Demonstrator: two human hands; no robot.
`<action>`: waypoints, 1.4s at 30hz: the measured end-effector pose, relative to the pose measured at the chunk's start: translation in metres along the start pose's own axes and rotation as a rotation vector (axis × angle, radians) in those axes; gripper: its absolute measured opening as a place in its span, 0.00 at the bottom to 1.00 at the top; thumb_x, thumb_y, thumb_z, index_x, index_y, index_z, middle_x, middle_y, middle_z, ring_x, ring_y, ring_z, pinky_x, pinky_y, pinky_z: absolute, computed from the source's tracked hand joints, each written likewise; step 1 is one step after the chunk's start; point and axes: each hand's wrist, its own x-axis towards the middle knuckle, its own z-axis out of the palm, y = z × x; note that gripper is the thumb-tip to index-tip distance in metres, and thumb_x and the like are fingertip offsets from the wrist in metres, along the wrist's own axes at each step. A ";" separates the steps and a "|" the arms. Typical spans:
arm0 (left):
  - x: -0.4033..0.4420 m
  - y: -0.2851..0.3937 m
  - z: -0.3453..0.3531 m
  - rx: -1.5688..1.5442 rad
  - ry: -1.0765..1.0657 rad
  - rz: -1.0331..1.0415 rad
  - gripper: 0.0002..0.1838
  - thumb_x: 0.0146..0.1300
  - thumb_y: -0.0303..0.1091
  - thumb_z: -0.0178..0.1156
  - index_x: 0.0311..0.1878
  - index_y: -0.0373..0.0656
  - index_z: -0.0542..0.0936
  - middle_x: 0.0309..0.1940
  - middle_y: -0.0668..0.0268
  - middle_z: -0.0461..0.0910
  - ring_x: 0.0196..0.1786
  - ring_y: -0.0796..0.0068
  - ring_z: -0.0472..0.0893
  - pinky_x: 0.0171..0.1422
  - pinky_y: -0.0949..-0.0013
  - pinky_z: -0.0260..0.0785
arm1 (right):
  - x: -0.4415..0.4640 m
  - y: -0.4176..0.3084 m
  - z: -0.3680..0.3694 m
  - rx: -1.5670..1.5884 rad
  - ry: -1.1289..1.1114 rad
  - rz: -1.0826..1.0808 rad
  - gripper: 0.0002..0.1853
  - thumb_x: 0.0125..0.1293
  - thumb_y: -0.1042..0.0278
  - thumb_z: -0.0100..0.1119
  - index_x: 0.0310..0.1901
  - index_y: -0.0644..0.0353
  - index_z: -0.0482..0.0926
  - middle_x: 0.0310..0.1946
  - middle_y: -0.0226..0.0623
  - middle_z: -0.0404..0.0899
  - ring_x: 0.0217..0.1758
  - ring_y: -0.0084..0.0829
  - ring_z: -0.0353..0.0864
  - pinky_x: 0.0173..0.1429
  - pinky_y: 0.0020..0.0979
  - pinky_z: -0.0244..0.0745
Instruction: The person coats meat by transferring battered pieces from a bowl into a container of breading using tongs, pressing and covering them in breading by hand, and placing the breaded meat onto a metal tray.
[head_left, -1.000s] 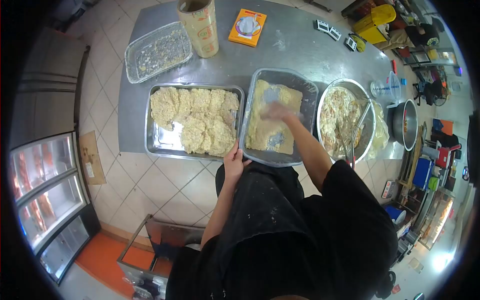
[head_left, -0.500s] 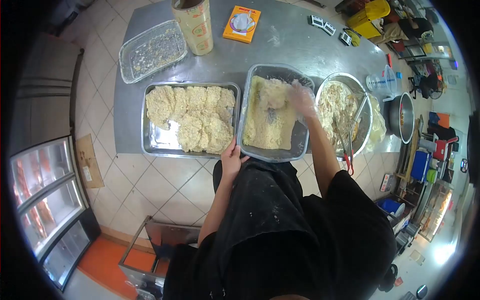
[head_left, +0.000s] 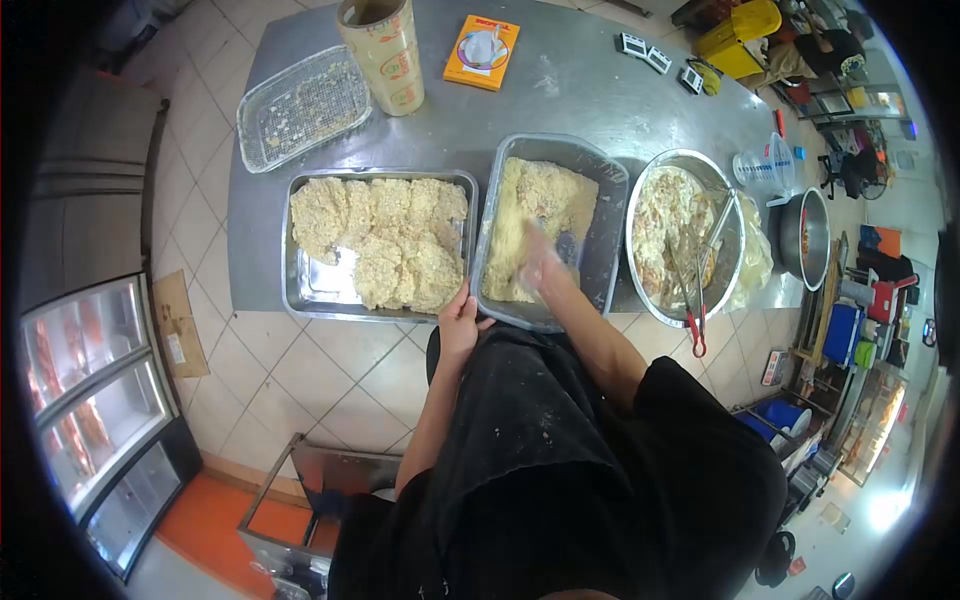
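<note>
A grey plastic tub (head_left: 606,240) holds pale breading crumbs (head_left: 510,245), with a crumb-coated piece (head_left: 550,190) lying toward its far side. My right hand (head_left: 543,268), in a clear plastic glove, is inside the tub at the crumbs; motion smears its fingers. At the tub's near left corner, my left hand (head_left: 460,325) is closed on the rim, beside the metal tray (head_left: 325,285). Several coated pieces (head_left: 405,240) fill most of that tray. Right of the tub stands a steel bowl (head_left: 737,255) of wet, creamy pieces (head_left: 672,220), with red-handled tongs (head_left: 697,325) resting in it.
Behind the tray are a crumb-dusted wire-mesh basket (head_left: 300,115) and a large wrap roll (head_left: 385,60). An orange box (head_left: 482,52) and small timers (head_left: 645,50) lie farther back. A dark pot (head_left: 803,240) and clear jug (head_left: 765,165) stand at the right. Another person (head_left: 830,55) is beyond.
My right hand has moved from the tub's far right side toward me, down to its near middle. The coated piece now lies uncovered at the back. My left hand stays at the corner.
</note>
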 end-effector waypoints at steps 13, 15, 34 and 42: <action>-0.003 0.001 0.003 0.058 0.030 0.021 0.22 0.71 0.28 0.43 0.67 0.48 0.65 0.55 0.67 0.72 0.44 0.76 0.77 0.41 0.71 0.79 | 0.040 -0.047 -0.002 -2.152 0.448 -1.041 0.26 0.65 0.47 0.47 0.57 0.57 0.71 0.59 0.52 0.65 0.61 0.51 0.65 0.64 0.41 0.63; -0.003 0.003 0.005 0.054 0.042 0.035 0.21 0.71 0.27 0.43 0.66 0.47 0.67 0.52 0.67 0.74 0.44 0.78 0.77 0.41 0.73 0.79 | 0.016 -0.045 0.000 -2.209 0.365 -0.941 0.26 0.65 0.48 0.47 0.58 0.57 0.70 0.60 0.52 0.64 0.61 0.50 0.66 0.63 0.41 0.63; -0.008 0.009 0.011 0.000 0.082 0.001 0.20 0.70 0.25 0.43 0.64 0.46 0.70 0.51 0.68 0.74 0.41 0.82 0.75 0.39 0.77 0.77 | 0.066 -0.033 0.024 -2.015 0.700 -0.898 0.18 0.68 0.56 0.40 0.43 0.58 0.78 0.48 0.47 0.76 0.53 0.46 0.73 0.57 0.46 0.64; -0.015 0.004 0.016 -0.041 0.171 0.014 0.19 0.70 0.25 0.45 0.62 0.45 0.72 0.46 0.69 0.75 0.38 0.84 0.74 0.39 0.78 0.77 | 0.084 -0.046 -0.032 -2.091 0.237 -1.272 0.18 0.69 0.55 0.40 0.47 0.59 0.74 0.47 0.44 0.72 0.53 0.46 0.69 0.57 0.51 0.61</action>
